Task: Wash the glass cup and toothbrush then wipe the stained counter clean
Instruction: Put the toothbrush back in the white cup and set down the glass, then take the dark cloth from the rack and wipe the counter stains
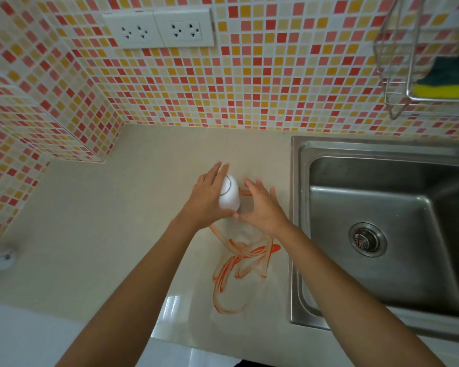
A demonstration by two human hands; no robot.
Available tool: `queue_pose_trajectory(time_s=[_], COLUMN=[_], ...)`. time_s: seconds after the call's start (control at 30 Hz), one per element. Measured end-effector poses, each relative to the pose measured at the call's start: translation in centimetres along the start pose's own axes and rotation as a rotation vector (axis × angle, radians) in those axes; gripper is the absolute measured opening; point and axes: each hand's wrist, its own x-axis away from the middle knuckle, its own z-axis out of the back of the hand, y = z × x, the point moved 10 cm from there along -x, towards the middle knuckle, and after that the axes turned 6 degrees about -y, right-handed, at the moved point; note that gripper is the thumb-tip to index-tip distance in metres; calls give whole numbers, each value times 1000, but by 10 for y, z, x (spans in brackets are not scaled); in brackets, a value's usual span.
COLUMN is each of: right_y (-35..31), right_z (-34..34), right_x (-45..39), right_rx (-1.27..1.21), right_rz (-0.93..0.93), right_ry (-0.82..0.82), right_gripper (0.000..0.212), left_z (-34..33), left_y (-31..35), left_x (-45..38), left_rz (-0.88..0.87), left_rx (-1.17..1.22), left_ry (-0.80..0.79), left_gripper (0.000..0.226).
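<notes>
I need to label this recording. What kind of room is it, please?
Probably a kitchen: a steel sink set into a counter, a mosaic-tiled wall with sockets, and a wire rack holding a sponge.

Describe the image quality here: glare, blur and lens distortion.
Head view: wide-angle bending curves the tiled wall and the sink edges; soft window glare sits on the counter near the bottom; the white object in the left hand is overexposed and slightly blurred.
</notes>
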Motion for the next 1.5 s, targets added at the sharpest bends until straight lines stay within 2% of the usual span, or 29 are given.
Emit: queue_pose_trajectory(time_s=[0.1,0.17,0.27,0.37,0.53,0.63,0.73,0.8,0.87,0.97,1.07,1.17,1.27,1.33,1.4,1.5], right_y=[-5,-7,-4,-1,6,0,-13,-22,-31,-46,-56,-62,-49,-24,11,54], right_z=[0,-6,-15,-19,-31,-28,-19,4,45,116,193,270,340,380,413,442], right_x=[-3,-6,-11,-19,-29,-24,-12,-1,14,46,89,142,191,206,205,183], right_rx=[-62,-63,-59,-25,64,110,196,229,258,244,192,171,195,211,213,247], right_rz=[42,67,91,84,48,25,-34,-38,9,86,151,242,275,217,110,-49], right_ry=[-29,-42,-9,60,48,7,-100,-81,40,255,476,677,876,945,944,828], right_gripper=[103,100,84,75,78,84,88,78,61,41,31,22,19,20,21,25], left_z=[-5,-7,-10,-6,-7,-10,-8,6,36,82,104,96,70,51,33,13], left_y=[-19,-30,-35,-36,-40,-42,-39,-40,-34,12,108,218,318,361,382,387], left_x=[10,17,16,8,6,7,12,20,27,26,14,-5,-26,-46,-70,-99], left_rz=[61,85,64,65,60,97,162,225,247,123,-133,-340,-512,-528,-454,-327], left_rx=[226,265,306,317,307,306,223,169,95,12,-10,-2,-123,-216,-295,-457], left_ry=[21,35,42,66,108,67,-44,-43,66,285,464,512,487,441,389,374], left_gripper=[121,108,92,87,88,95,109,107,94,71,55,53,58,62,68,70])
